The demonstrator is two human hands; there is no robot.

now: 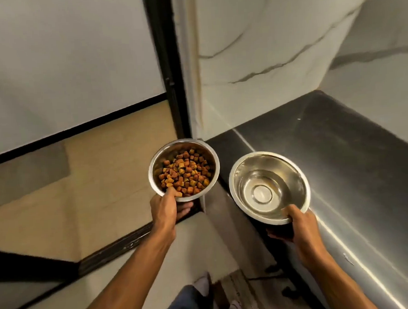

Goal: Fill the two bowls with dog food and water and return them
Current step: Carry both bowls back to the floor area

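Note:
My left hand grips the near rim of a steel bowl, thumb inside, fingers underneath. That bowl holds brown and orange dog food pieces and hangs over the floor beside the counter's end. My right hand holds a second steel bowl by its near rim, thumb on the inner edge. This bowl has a shiny inside that looks filled with clear water, and it sits above the counter's near edge.
A dark polished counter runs along the right, backed by a white marble wall. A black door frame stands left of the wall. Beige floor tiles with dark borders lie at the left. My legs show below.

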